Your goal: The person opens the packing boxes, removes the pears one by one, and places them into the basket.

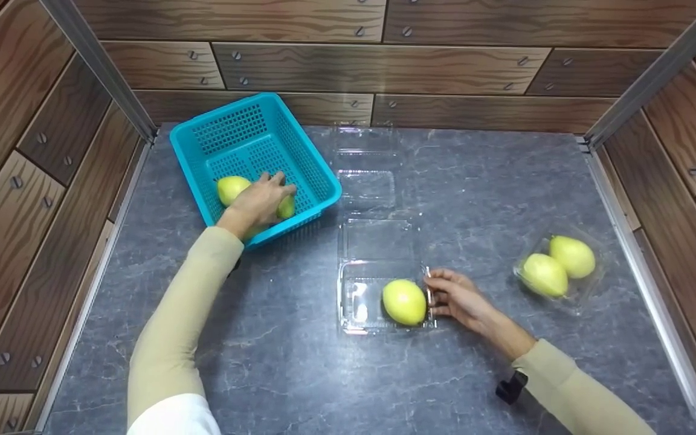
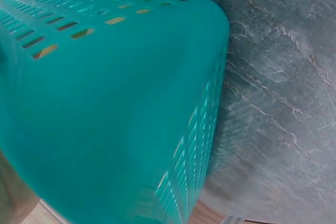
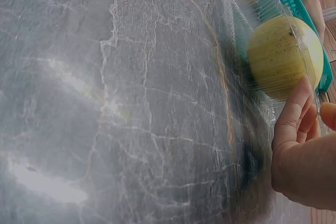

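My left hand [image 1: 258, 201] reaches into the turquoise plastic basket [image 1: 331, 186]. Its fingers lie over a greenish-yellow pear [image 1: 286, 208], and the thumb is hidden, so the grip is unclear. Another yellow pear [image 1: 231, 190] is beside that hand. Only the basket's outer wall [image 2: 115, 108] fills most of the left wrist view. With thumb and fingers, my right hand [image 1: 460, 300] pinches the right rim of an open clear plastic clamshell box [image 1: 348, 305]. One yellow pear [image 1: 405, 301] sits in the box's right half, close to the fingers [image 3: 295, 109] in the right wrist view.
Behind the open box lies another clear plastic container [image 1: 367, 187], also opened out. At the right, a clear box [image 1: 576, 296] holds two yellow pears [image 1: 546, 275]. Wood-patterned panels [image 1: 378, 66] enclose the grey marbled table [image 1: 287, 362] at the back and sides.
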A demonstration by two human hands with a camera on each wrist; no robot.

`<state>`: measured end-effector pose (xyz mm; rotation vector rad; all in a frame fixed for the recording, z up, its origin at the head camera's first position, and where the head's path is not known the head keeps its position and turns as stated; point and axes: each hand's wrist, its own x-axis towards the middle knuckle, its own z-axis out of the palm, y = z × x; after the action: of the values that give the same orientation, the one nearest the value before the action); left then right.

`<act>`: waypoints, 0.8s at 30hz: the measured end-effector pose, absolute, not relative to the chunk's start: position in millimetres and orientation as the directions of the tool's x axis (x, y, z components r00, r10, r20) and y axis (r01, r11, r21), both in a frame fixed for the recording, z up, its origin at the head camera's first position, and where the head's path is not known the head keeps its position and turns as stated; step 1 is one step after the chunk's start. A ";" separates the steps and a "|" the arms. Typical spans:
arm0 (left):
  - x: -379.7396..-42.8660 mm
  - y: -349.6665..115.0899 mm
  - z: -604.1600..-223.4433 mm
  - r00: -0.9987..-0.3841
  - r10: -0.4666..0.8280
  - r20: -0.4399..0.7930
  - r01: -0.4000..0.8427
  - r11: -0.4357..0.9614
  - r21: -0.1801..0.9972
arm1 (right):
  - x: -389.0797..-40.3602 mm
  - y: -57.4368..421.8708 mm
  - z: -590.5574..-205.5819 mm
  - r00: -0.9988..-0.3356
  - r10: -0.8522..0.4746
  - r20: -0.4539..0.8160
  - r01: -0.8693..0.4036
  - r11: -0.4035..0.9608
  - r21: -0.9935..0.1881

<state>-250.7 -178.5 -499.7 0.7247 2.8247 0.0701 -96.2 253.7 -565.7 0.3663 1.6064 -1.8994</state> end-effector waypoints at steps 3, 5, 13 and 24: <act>-250.1 -178.4 -501.2 -0.850 0.487 -0.201 0.474 0.874 0.109 | -96.4 252.9 -565.6 -0.770 -0.274 -0.576 0.613 -0.069 -0.787; -249.6 -178.8 -502.5 -0.847 0.494 -0.194 0.480 0.869 0.117 | -96.4 252.6 -565.6 -0.769 -0.275 -0.577 0.615 -0.069 -0.786; -248.7 -180.3 -507.6 -0.853 0.491 -0.177 0.476 0.871 0.122 | -96.1 252.8 -566.4 -0.771 -0.273 -0.575 0.613 -0.075 -0.787; -248.2 -183.2 -500.6 -0.848 0.502 -0.169 0.486 0.864 0.128 | -95.7 253.7 -567.4 -0.775 -0.280 -0.567 0.607 -0.079 -0.791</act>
<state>-248.2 -183.2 -500.6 0.7608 2.8416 0.1194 -95.7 253.7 -567.4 0.3573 1.5997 -1.9099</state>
